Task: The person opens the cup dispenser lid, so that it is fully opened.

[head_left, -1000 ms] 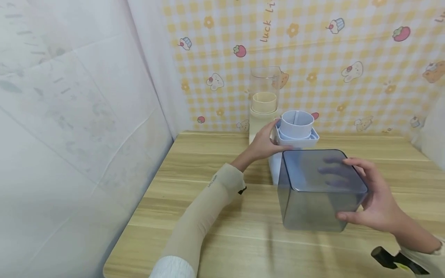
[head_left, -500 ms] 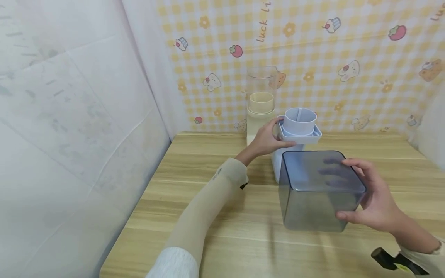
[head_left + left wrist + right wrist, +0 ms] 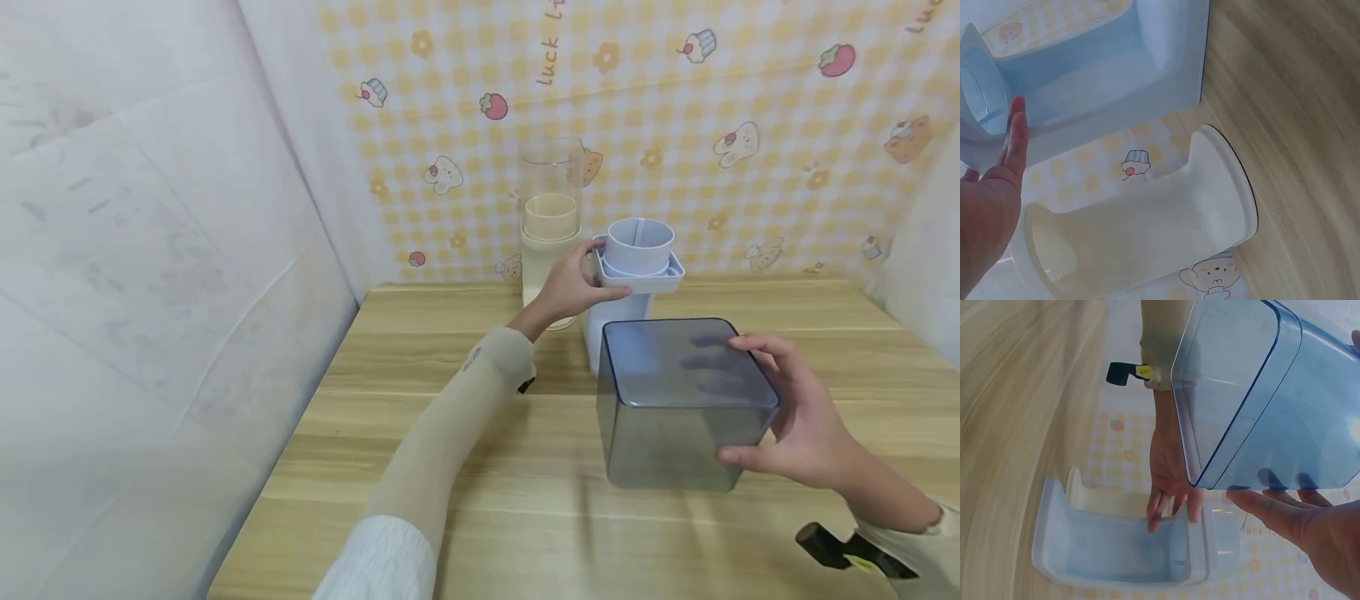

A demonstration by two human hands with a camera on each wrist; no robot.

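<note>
In the head view my left hand (image 3: 573,283) grips the near left side of the square top of a pale blue dispenser stand (image 3: 637,262), which has a round collar on top. The stand is upright on the table, its foot partly hidden by the box. My right hand (image 3: 806,417) holds a see-through grey-blue plastic box (image 3: 675,446) in front of the stand, thumb on the near face and fingers behind. In the right wrist view the box (image 3: 1297,406) is tilted. A cream stand (image 3: 549,250) with a clear cylinder stands behind my left hand.
Light wood-grain table (image 3: 420,367) lies beneath everything. A yellow-checked cloth (image 3: 660,100) with cartoon prints hangs behind its far edge. White cloth (image 3: 150,250) hangs along the left, with more white cloth at the far right.
My left hand and the blue stand have shifted slightly right and back, away from the cream stand. The box stays in my right hand, nearly still. The head view has turned a little.
</note>
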